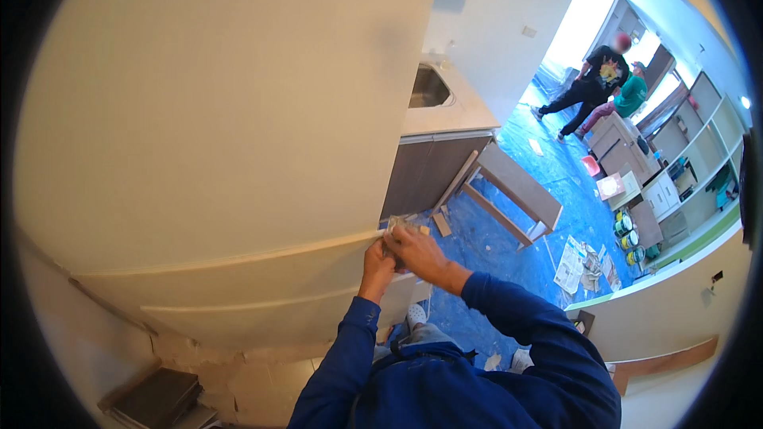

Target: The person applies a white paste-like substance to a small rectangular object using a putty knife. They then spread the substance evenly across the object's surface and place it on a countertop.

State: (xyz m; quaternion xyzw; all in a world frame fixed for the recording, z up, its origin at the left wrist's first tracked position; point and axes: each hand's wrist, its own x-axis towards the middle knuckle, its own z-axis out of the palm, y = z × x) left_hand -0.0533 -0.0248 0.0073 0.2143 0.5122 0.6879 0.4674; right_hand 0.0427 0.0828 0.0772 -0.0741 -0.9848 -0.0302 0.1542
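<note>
My left hand (377, 267) and my right hand (422, 255) meet at the end of the cream wall (238, 107). Between and above the fingers shows a small, pale, partly see-through bundle (400, 224), perhaps tape or plastic film; its exact kind is unclear. The right hand's fingers curl over the bundle, and the left hand grips close below. Part of what they hold is hidden behind the fingers. Just under the hands, a pale raised strip (238, 262) runs along the wall, with a second strip (256, 305) lower down.
Blue plastic sheeting (465, 268) covers the floor. A wooden bench (518, 182) stands by the sink counter (456, 116). Newspapers (570, 265) and several paint cans (629, 241) lie to the right. Two people (602, 74) are farther back. Dark boards (158, 396) sit lower left.
</note>
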